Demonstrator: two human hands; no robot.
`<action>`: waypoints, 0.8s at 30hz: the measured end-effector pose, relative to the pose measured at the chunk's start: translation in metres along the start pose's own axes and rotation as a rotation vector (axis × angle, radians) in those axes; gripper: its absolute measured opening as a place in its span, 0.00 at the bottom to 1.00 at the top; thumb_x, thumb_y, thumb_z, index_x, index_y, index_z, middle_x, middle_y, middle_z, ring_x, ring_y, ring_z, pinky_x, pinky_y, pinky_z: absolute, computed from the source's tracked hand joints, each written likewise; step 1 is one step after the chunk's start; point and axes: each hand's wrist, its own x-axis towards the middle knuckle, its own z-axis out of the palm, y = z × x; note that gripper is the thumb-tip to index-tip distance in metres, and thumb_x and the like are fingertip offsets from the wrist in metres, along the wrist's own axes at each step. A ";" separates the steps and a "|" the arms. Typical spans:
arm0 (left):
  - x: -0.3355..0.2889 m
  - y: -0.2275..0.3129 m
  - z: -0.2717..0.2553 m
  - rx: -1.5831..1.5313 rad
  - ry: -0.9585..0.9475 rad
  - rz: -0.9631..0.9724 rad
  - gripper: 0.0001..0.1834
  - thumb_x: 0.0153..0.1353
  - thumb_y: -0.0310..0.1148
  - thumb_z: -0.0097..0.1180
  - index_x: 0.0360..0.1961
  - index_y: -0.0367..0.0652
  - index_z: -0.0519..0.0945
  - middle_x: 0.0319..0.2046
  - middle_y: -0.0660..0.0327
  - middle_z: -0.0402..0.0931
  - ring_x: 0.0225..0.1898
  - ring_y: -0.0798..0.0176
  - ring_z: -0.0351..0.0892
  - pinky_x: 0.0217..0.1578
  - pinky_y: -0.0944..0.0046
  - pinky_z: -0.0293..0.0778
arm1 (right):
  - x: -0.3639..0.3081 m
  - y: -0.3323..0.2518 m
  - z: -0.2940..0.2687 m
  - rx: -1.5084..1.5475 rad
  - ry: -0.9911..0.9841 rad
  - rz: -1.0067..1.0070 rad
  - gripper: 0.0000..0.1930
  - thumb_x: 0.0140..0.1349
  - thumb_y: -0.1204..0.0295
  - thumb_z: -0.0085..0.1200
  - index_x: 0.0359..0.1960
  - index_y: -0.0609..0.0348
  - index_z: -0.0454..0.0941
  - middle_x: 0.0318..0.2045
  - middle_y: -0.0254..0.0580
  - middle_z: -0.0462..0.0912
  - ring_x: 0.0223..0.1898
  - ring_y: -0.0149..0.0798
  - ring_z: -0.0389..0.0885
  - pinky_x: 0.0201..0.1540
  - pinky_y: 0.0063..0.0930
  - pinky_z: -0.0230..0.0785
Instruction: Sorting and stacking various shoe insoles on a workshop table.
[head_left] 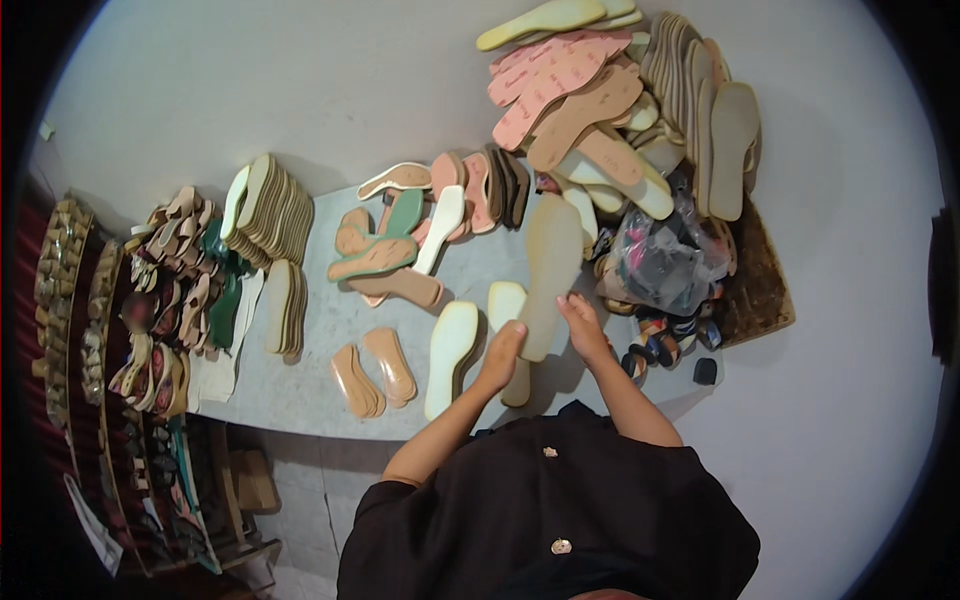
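A long beige shoe insole is held up over the table in front of me, wide end away from me. My left hand grips its near end at the left edge. On the opposite edge my right hand has its fingers closed on the insole. Beneath it lies a cream insole, partly covered by the held one and my left hand. Another cream insole rests just left of that. Two small stacks of glossy tan heel-shaped pieces lie further left.
Mixed insoles lie at the table's middle back. Upright insole stacks stand left, beside sandal parts. Pink and beige insoles pile high at back right, above a clear plastic bag. Racks stand far left.
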 end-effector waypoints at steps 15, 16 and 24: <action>-0.069 -0.036 -0.024 0.602 0.369 0.107 0.22 0.56 0.39 0.50 0.52 0.44 0.72 0.54 0.48 0.61 0.59 0.48 0.56 0.57 0.43 0.45 | -0.069 0.063 0.055 -0.541 -0.057 0.196 0.18 0.57 0.54 0.48 0.34 0.54 0.81 0.50 0.40 0.70 0.58 0.44 0.56 0.57 0.47 0.39; -0.071 -0.035 -0.021 0.644 0.343 0.072 0.22 0.56 0.41 0.51 0.52 0.47 0.72 0.56 0.48 0.59 0.61 0.47 0.52 0.57 0.38 0.40 | -0.068 0.063 0.056 -0.562 -0.051 0.191 0.18 0.57 0.54 0.48 0.34 0.54 0.81 0.50 0.40 0.70 0.58 0.44 0.56 0.56 0.46 0.39; -0.074 -0.044 -0.009 0.773 0.224 0.022 0.24 0.53 0.47 0.53 0.51 0.51 0.74 0.60 0.47 0.53 0.63 0.43 0.45 0.55 0.31 0.35 | -0.061 0.066 0.049 -0.640 -0.104 0.165 0.19 0.56 0.53 0.49 0.33 0.56 0.81 0.50 0.42 0.71 0.57 0.43 0.56 0.55 0.46 0.40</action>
